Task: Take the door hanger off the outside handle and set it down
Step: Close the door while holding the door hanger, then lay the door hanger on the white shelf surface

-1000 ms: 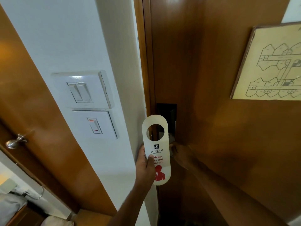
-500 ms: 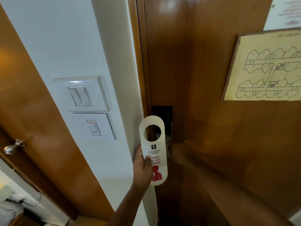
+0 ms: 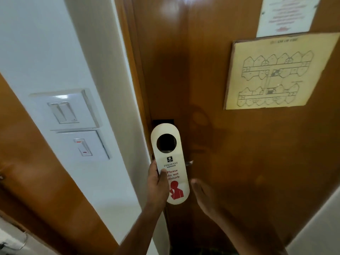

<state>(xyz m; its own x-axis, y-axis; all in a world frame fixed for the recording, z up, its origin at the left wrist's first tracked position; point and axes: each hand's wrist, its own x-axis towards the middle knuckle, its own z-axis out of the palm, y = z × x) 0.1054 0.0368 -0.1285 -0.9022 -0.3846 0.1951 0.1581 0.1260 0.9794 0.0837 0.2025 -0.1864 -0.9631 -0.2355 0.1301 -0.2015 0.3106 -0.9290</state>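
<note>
step: hanger (image 3: 170, 167) off handle, carry phase | left hand (image 3: 158, 183) grip clenched on hanger's lower half, hole above grip, upright by door (image 3: 211, 126) edge | right hand (image 3: 204, 196) released, empty, beside hanger | next: find surface, none in view, set down

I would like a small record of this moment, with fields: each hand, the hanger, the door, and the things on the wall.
left hand: holds the hanger, thumb on its front
right hand: open, empty, beside the hanger
hanger: upright, off any handle, in front of the lock
door: brown wood, with floor plan and notice
wall: white, two switch plates
</note>
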